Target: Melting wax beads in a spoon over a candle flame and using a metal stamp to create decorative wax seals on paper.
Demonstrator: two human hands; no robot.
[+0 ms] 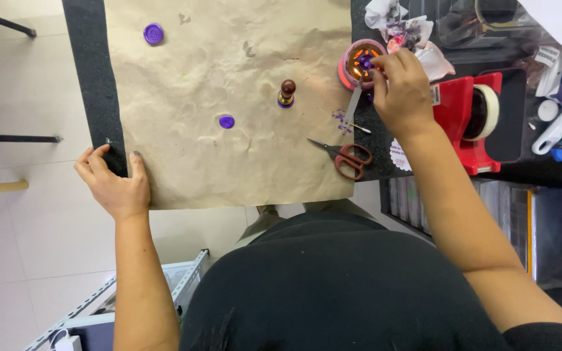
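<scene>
R hand (pixel 401 91), fingers pinched shut on a small purple wax bit over the round melting pot (pixel 361 63) at the paper's far-right edge, does best w/ a low, centred drop, while L hand (pixel 115 182), loosely curled, empty, pins the brown paper (pixel 229 175)'s near-left corner.

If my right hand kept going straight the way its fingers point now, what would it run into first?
Your right hand points up and left, its fingertips already at the rim of the small round wax warmer with purple wax inside. That warmer comes first, though the picture does not settle whether the fingers touch it.
</scene>
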